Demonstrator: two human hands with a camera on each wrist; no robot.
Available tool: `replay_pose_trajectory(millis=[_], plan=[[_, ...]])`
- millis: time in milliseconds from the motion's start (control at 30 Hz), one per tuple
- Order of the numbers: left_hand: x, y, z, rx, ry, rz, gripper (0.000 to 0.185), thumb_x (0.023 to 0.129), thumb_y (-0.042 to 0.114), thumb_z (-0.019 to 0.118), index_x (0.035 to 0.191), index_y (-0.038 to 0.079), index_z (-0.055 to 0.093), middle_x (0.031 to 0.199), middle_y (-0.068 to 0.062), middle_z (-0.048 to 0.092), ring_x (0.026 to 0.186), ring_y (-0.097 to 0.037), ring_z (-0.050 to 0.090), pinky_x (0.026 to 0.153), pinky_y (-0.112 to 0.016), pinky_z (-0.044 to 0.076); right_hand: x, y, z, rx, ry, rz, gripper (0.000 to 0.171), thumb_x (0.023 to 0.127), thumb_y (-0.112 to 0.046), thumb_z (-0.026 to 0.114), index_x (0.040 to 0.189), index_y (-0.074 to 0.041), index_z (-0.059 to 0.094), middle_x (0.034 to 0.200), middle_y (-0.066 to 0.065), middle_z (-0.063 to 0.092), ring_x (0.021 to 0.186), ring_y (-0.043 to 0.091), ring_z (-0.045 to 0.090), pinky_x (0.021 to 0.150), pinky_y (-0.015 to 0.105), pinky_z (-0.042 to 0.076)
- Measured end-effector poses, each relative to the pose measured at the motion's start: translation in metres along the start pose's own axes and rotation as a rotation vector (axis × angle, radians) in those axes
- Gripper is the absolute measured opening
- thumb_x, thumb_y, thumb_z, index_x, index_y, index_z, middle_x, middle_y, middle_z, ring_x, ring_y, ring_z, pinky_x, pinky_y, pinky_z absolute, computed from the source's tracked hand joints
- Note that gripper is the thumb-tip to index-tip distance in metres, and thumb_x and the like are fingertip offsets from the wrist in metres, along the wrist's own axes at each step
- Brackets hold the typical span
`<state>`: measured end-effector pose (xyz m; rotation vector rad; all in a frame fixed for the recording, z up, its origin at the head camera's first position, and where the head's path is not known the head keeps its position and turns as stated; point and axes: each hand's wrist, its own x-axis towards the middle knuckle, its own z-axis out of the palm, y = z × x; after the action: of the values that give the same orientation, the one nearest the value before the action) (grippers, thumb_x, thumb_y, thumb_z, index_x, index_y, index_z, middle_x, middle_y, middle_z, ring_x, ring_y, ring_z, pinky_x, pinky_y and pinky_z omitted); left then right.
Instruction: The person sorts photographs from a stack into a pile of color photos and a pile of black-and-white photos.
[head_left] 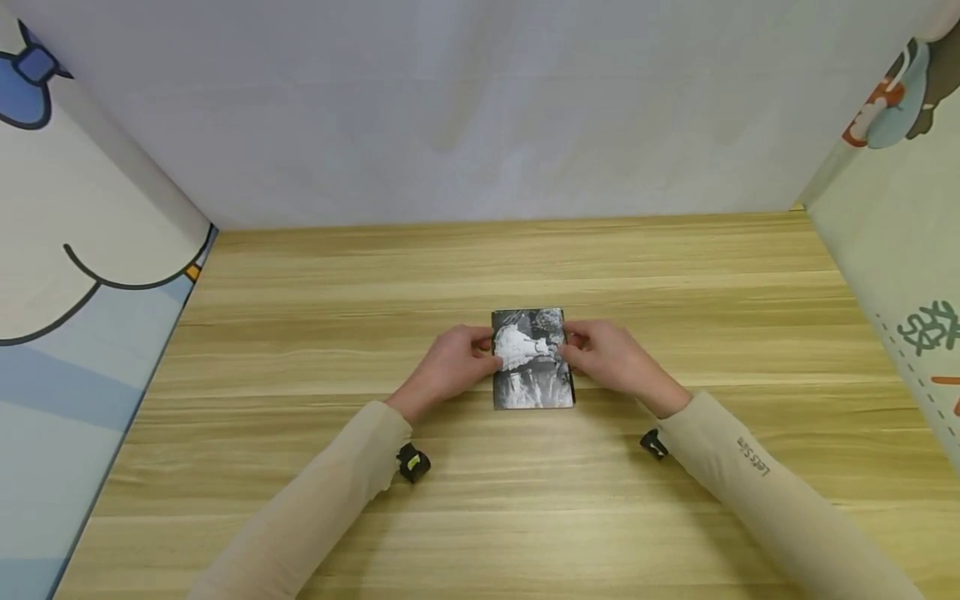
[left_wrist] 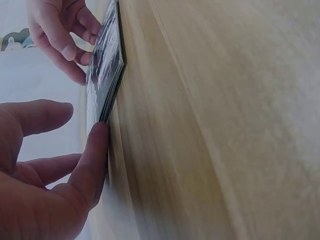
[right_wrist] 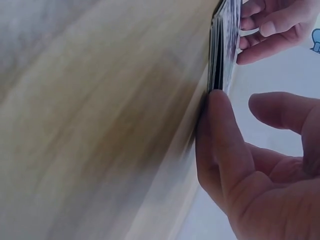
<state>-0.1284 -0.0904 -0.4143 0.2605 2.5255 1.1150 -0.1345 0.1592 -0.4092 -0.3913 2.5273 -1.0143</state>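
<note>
A small stack of photo cards (head_left: 531,383) lies flat on the wooden table (head_left: 337,292), its top card a black-and-white picture with a bright white figure. Several thin layers show along the stack's edge (right_wrist: 216,55) in the right wrist view. My left hand (head_left: 453,364) touches the left side with its fingertips; the left wrist view shows its thumb (left_wrist: 50,114) raised off the cards. On the opposite side my right hand (head_left: 611,358) presses fingertips against the layered edge, thumb (right_wrist: 280,110) likewise held away. The undersides of the cards are hidden.
A pale cloth wall (head_left: 480,125) rises behind the table. Printed panels stand at either side, the left panel (head_left: 97,208) with blue cartoon shapes and the right panel (head_left: 885,250) with drawings. Dark wrist devices (head_left: 412,462) hang below both sleeves, close over the tabletop.
</note>
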Motion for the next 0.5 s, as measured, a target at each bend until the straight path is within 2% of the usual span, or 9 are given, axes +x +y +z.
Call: replay_pose_trajectory(millis=[167,333,500], plan=[[-0.002,-0.001,0.001,-0.06,0.008,-0.005,0.061,0.094,0.012,0.072,0.148,-0.006,0.051,0.126,-0.018,0.066,0.112,-0.03,0.067,0.096,-0.039,0.056,-0.003,-0.001,0.0,0.012,-0.001,0.01,0.057,0.102,-0.016,0.061,0.148,0.013,0.045,0.098,0.011,0.069,0.068,0.016,0.061,0.059,0.028,0.049],[-0.004,0.0,0.002,-0.091,0.024,0.003,0.063,0.093,0.008,0.072,0.151,-0.004,0.048,0.124,-0.019,0.067,0.109,-0.03,0.068,0.095,-0.039,0.056,-0.007,-0.002,0.0,0.068,-0.007,0.046,0.059,0.102,-0.015,0.061,0.152,0.01,0.041,0.107,0.017,0.069,0.076,0.018,0.069,0.066,0.03,0.057],[-0.007,0.001,0.002,-0.128,0.041,0.006,0.064,0.092,0.006,0.071,0.152,-0.001,0.048,0.117,-0.017,0.069,0.103,-0.028,0.07,0.09,-0.037,0.057,-0.011,-0.002,-0.002,0.131,-0.002,0.065,0.062,0.102,-0.012,0.061,0.156,0.006,0.038,0.111,0.019,0.069,0.08,0.018,0.072,0.07,0.033,0.06]])
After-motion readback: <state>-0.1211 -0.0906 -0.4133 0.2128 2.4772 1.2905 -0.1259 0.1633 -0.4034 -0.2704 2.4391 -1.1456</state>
